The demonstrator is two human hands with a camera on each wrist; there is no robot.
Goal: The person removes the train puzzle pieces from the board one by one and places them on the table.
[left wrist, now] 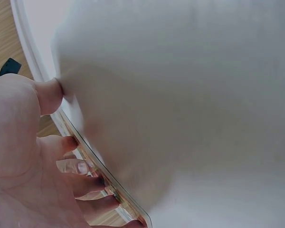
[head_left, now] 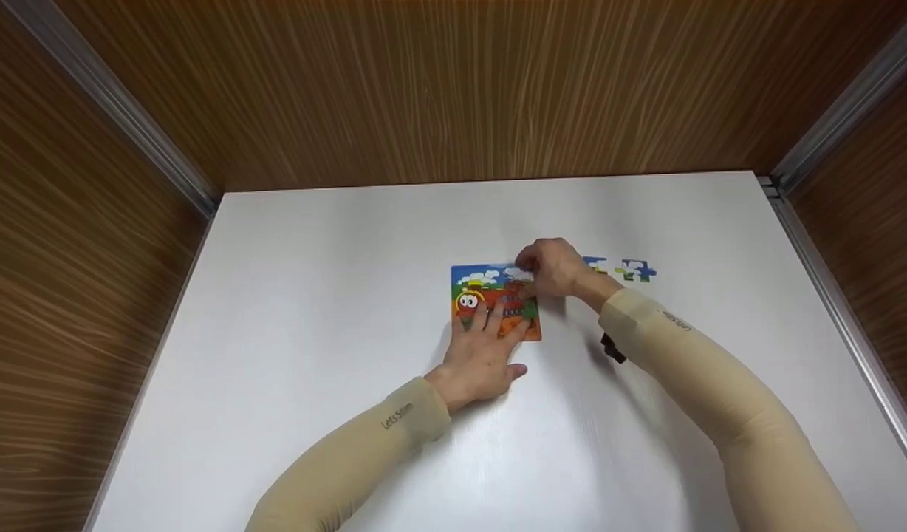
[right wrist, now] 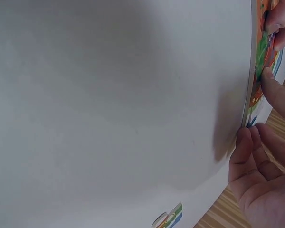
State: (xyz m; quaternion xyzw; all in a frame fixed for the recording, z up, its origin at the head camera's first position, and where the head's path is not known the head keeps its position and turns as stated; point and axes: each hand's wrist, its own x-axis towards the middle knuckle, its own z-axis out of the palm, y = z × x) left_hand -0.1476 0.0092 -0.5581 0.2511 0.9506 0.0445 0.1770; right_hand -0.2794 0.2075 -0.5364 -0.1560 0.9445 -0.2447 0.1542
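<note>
A colourful jigsaw puzzle in a thin square board lies on the white table, with a smiling red figure, clouds and orange ground printed on it. My left hand lies over its lower part, fingers spread and fingertips on the picture, thumb out to the side. At the upper right corner my right hand is bent over the board. In the right wrist view its curled fingers grip the corner edge, while the thumb touches the picture. Part of the picture is hidden under both hands.
Two loose puzzle pieces, a partly hidden piece and a blue-white-green piece, lie right of my right hand. A dark object shows under the right sleeve. Wood-grain panels stand around the white table.
</note>
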